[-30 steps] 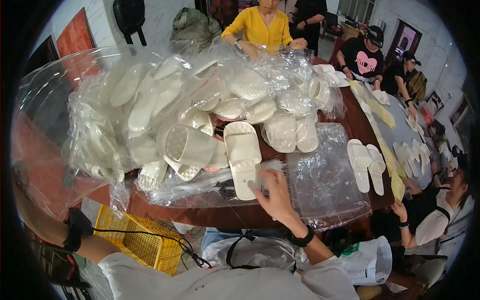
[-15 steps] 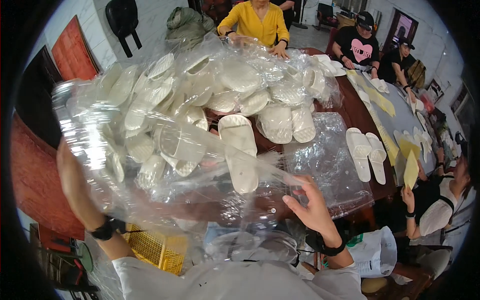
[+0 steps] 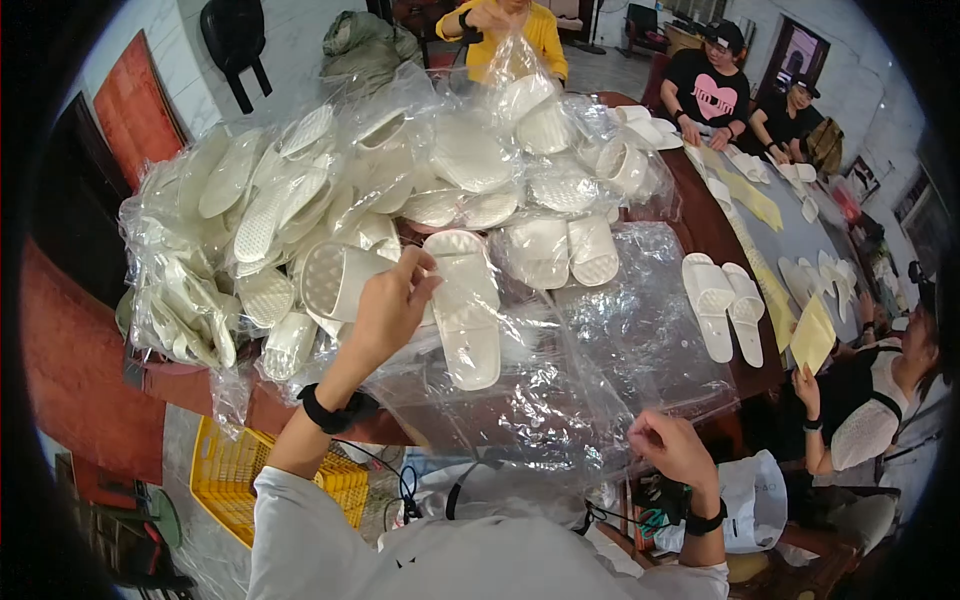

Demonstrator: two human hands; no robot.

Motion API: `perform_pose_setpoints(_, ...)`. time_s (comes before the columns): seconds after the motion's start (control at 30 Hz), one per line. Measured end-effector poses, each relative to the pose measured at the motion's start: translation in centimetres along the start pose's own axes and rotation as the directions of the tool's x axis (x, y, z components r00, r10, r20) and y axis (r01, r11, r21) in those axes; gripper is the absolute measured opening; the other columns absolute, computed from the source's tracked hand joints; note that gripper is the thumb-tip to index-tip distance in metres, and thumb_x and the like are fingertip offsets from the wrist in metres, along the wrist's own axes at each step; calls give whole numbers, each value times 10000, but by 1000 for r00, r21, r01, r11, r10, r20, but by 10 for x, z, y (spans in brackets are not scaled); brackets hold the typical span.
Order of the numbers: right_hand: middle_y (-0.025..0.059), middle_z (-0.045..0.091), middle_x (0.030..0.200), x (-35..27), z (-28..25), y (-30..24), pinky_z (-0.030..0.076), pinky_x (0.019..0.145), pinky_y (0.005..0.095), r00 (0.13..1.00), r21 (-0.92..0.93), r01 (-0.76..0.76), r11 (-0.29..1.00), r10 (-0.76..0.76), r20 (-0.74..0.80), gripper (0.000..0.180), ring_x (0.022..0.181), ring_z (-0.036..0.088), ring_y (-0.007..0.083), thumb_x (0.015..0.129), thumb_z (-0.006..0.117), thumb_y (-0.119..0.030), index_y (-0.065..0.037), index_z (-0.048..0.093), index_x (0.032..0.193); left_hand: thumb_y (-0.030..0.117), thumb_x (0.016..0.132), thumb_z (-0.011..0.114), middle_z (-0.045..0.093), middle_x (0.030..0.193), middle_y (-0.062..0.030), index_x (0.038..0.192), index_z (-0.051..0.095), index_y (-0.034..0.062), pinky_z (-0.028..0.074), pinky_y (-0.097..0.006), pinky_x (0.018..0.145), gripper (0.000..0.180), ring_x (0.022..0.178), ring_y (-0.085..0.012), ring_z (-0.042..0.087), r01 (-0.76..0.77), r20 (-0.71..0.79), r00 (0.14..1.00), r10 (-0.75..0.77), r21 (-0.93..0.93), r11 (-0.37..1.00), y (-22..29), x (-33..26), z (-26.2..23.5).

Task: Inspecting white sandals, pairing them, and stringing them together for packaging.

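At the far left of the tabletop (image 3: 190, 390) begins a broad heap of white slippers in clear plastic (image 3: 270, 215), with a yellow basket (image 3: 225, 475) below the near edge. The left hand (image 3: 388, 308) is bent over the heap's near side, thumb and index finger near each other; whether they clamp film, I cannot tell. Just beside them lies a single white slipper (image 3: 468, 335), toe pointing away. A clear bag (image 3: 520, 425) spreads from it toward the right hand (image 3: 677, 448), whose fingers curl inward, their hold unclear. Farther right lies a pair of white slippers (image 3: 722, 305).
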State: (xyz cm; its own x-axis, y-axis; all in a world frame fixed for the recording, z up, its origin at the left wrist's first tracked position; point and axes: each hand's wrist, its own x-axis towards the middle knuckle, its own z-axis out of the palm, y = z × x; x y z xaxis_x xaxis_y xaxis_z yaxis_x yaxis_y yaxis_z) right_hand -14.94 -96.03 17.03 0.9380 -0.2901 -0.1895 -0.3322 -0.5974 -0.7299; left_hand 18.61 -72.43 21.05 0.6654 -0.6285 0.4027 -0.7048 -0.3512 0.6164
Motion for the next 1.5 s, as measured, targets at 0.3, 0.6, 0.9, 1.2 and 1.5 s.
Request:
perform_pose_setpoints(0.3,61,599,1094,5,-42,-3,475,869,298,993,196,-6,981,-18,117,555,1037,573,147,763,795,-168,-39,522,1228,76,881,619,629,727,-133,951,573,33,449,-322,522,94,560,-227,607,-107,15,994,108,-61,992,-2,0,46)
perform_pose_setpoints(0.6,30,579,780,58,-6,-8,413,578,248,986,126,120,985,-103,-134,182,657,530,83,844,707,-176,-7,640,852,102,923,582,631,757,-106,1009,573,6,459,-267,624,129,656,-177,581,67,150,988,-22,-297,952,-5,5,60)
perform_pose_setpoints(0.9,78,634,702,40,2,-22,435,553,269,995,196,-24,980,42,-86,218,588,537,112,828,721,-176,1,596,845,228,941,566,632,767,-65,1078,605,15,460,-287,672,256,693,-154,584,-309,48,942,331,-254,917,35,29,47)
perform_pose_setpoints(1.2,66,642,720,34,4,-2,444,560,264,995,134,-92,987,96,-26,192,636,589,119,814,729,-161,-13,621,872,141,890,640,555,635,-23,914,642,6,369,-250,516,137,557,-75,451,107,329,944,29,-385,917,26,22,91)
perform_pose_setpoints(1.5,55,662,855,77,-12,-53,469,609,252,920,90,111,990,-68,-386,220,784,630,135,827,707,-164,-43,629,994,158,882,644,583,684,-42,916,641,23,410,-268,541,140,570,-94,482,77,376,922,93,-413,908,43,8,104)
